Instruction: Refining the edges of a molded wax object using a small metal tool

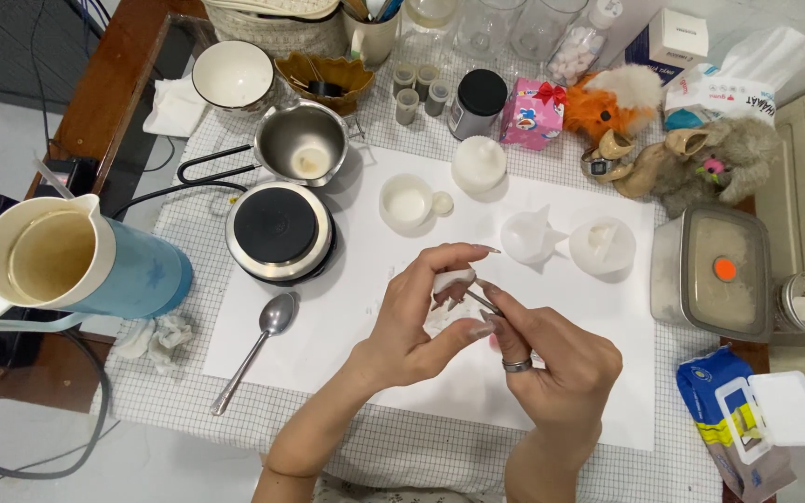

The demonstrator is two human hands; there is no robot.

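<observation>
White paper (328, 326) covers the gridded table, where the left hand (412, 321) pinches a small white piece (454, 279) steady while the right hand (556, 359), clenched on tweezers (479, 300), picks at it (spoon (258, 346) at nine o'clock).

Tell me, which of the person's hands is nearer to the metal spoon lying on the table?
Left. The left hand is just right of the spoon, its wrist close to the bowl end. The right hand sits farther right, beyond the left one.

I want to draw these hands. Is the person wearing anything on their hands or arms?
Both forearms are bare, with no sleeves, gloves or watch. The right hand wears one silver ring on a finger. The left hand shows no ring. The fingernails are long and pointed.
</observation>
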